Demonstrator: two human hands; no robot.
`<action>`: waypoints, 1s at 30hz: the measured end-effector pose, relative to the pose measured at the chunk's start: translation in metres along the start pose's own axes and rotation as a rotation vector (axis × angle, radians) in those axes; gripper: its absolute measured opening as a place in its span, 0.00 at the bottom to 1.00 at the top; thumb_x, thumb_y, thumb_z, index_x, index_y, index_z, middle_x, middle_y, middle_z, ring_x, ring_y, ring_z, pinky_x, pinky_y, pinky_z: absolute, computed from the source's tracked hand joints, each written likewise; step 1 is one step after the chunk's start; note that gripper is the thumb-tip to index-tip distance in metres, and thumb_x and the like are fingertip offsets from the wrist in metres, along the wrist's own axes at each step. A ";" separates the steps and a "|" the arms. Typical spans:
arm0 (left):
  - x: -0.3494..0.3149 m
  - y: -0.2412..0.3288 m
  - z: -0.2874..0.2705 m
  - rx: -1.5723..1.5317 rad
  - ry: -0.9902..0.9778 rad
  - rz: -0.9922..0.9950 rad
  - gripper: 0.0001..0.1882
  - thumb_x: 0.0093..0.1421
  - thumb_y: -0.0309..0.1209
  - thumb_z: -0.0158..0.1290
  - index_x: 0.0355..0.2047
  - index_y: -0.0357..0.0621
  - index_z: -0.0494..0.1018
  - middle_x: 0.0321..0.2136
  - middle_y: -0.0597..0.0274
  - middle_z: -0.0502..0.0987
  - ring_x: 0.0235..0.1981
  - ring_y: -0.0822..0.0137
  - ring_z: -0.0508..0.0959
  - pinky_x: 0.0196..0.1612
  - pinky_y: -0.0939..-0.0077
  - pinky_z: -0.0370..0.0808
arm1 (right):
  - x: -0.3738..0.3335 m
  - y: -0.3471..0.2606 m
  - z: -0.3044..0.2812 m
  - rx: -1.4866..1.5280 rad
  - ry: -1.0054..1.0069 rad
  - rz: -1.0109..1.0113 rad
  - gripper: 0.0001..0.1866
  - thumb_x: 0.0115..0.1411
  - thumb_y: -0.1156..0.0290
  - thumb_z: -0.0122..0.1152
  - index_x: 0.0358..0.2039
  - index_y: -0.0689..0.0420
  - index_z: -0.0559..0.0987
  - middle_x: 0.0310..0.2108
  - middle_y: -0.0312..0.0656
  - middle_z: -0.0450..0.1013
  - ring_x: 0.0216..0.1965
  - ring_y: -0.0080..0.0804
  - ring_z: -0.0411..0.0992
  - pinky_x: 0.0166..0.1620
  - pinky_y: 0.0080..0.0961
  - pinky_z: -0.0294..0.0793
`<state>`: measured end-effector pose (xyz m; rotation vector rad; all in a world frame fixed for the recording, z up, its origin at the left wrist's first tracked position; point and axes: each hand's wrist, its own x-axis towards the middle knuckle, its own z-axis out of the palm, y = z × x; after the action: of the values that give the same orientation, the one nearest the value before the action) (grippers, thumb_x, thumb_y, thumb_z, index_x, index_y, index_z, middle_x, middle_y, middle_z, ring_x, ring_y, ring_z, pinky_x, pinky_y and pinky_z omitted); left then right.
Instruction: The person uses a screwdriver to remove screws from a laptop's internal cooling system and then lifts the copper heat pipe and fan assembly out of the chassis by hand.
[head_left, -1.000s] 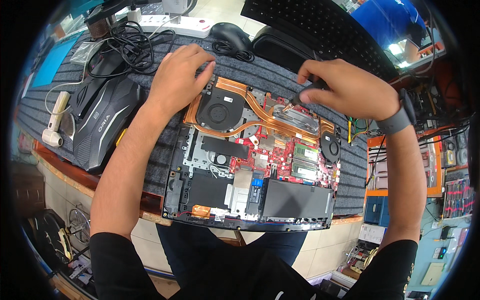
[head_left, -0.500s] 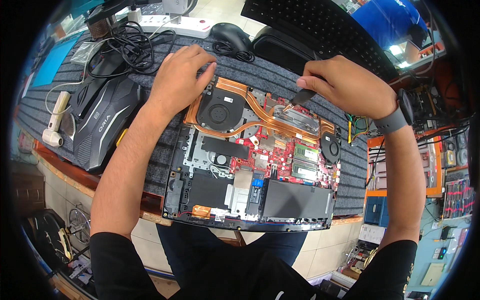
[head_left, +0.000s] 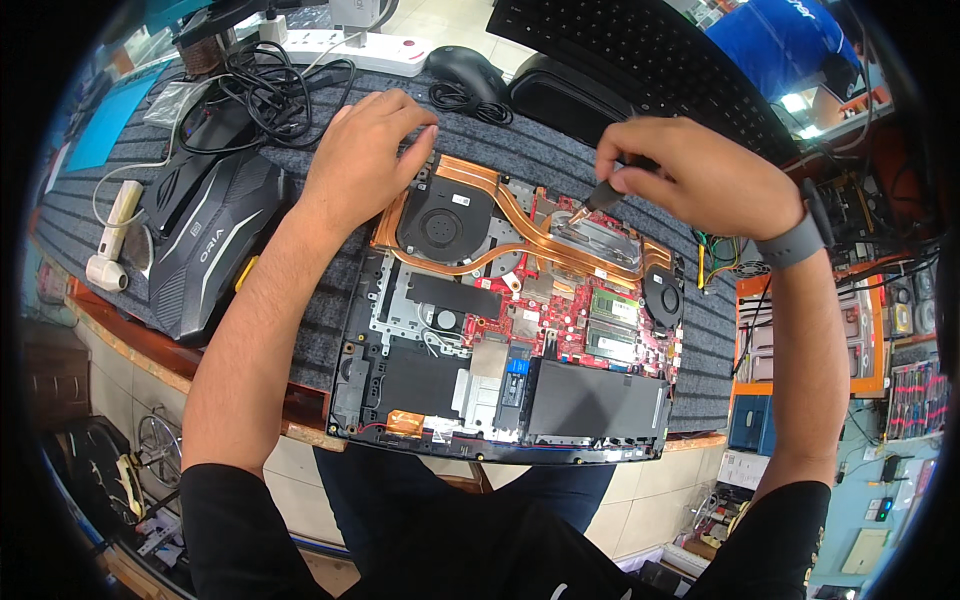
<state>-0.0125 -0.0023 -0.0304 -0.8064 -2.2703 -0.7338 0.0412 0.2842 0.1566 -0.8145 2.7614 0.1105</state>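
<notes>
An opened laptop point(head_left: 600, 405) lies on the ribbed grey mat, its red circuit board, copper heat pipes point(head_left: 520, 222) and two black fans point(head_left: 441, 222) exposed. My right hand point(head_left: 695, 180) is closed round the black handle of a screwdriver point(head_left: 603, 197). Its coppery tip points down at a clear plastic tray point(head_left: 600, 238) lying over the far part of the board; I cannot tell whether it touches. At the laptop's far left corner, beside the larger fan, rests my left hand point(head_left: 365, 150). Its thumb stands apart from loosely bent fingers, and no tool shows in it.
To the left lie a grey-black angular case point(head_left: 220, 245), coiled black cables point(head_left: 270, 100) and a cream-coloured device point(head_left: 115, 235). Behind the laptop are a white power strip point(head_left: 355, 52), a mouse point(head_left: 465, 72), a black pouch point(head_left: 570, 100) and a keyboard point(head_left: 650, 65). A blue-clad person point(head_left: 785, 45) is beyond.
My right hand and the screwdriver have shifted slightly, with the fingers repositioned on the handle. The left hand stays at the laptop's corner.
</notes>
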 end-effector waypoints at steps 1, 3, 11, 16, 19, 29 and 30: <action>0.000 0.000 0.000 -0.006 0.001 0.002 0.08 0.66 0.29 0.59 0.43 0.40 0.82 0.38 0.58 0.80 0.44 0.54 0.80 0.50 0.59 0.76 | 0.001 0.000 0.001 0.055 0.080 -0.139 0.12 0.69 0.63 0.64 0.43 0.59 0.79 0.35 0.51 0.81 0.38 0.51 0.80 0.43 0.42 0.77; 0.000 0.000 -0.001 -0.010 -0.002 0.001 0.08 0.67 0.29 0.59 0.43 0.40 0.82 0.38 0.58 0.80 0.44 0.54 0.80 0.50 0.59 0.76 | 0.001 0.002 0.003 0.049 0.075 -0.129 0.13 0.69 0.62 0.64 0.43 0.59 0.80 0.34 0.51 0.81 0.38 0.51 0.80 0.42 0.42 0.76; 0.000 -0.001 -0.001 -0.004 -0.007 0.001 0.08 0.67 0.29 0.58 0.43 0.40 0.82 0.39 0.58 0.81 0.44 0.54 0.80 0.50 0.59 0.76 | -0.004 0.005 0.003 0.116 0.021 -0.007 0.13 0.70 0.60 0.62 0.40 0.57 0.81 0.35 0.50 0.82 0.40 0.50 0.80 0.45 0.41 0.77; 0.000 -0.001 -0.001 0.001 -0.008 -0.008 0.08 0.67 0.30 0.59 0.43 0.40 0.82 0.39 0.59 0.81 0.44 0.54 0.81 0.50 0.59 0.76 | -0.003 -0.001 0.004 0.097 0.145 -0.183 0.10 0.68 0.65 0.64 0.41 0.59 0.80 0.33 0.47 0.80 0.37 0.44 0.80 0.43 0.38 0.77; 0.001 -0.001 -0.001 0.005 -0.002 -0.018 0.08 0.67 0.29 0.58 0.43 0.40 0.82 0.39 0.59 0.81 0.44 0.55 0.81 0.50 0.59 0.76 | -0.003 -0.002 0.001 0.038 -0.009 0.073 0.10 0.67 0.65 0.65 0.42 0.58 0.81 0.37 0.49 0.81 0.41 0.46 0.80 0.45 0.39 0.77; 0.000 -0.001 -0.001 -0.021 0.001 -0.030 0.09 0.67 0.30 0.58 0.44 0.39 0.82 0.40 0.57 0.81 0.46 0.54 0.81 0.51 0.60 0.76 | -0.002 0.009 0.007 0.086 0.078 -0.102 0.11 0.61 0.74 0.70 0.43 0.59 0.82 0.40 0.49 0.82 0.46 0.46 0.81 0.51 0.40 0.79; 0.000 -0.001 -0.001 -0.020 0.001 -0.028 0.09 0.67 0.30 0.59 0.44 0.39 0.82 0.40 0.57 0.81 0.46 0.53 0.81 0.51 0.60 0.77 | -0.003 0.010 0.006 0.088 0.075 -0.126 0.11 0.60 0.74 0.70 0.43 0.59 0.82 0.40 0.49 0.82 0.45 0.46 0.81 0.51 0.39 0.79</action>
<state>-0.0130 -0.0034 -0.0296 -0.7850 -2.2815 -0.7701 0.0391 0.2948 0.1519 -0.9848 2.7521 -0.0667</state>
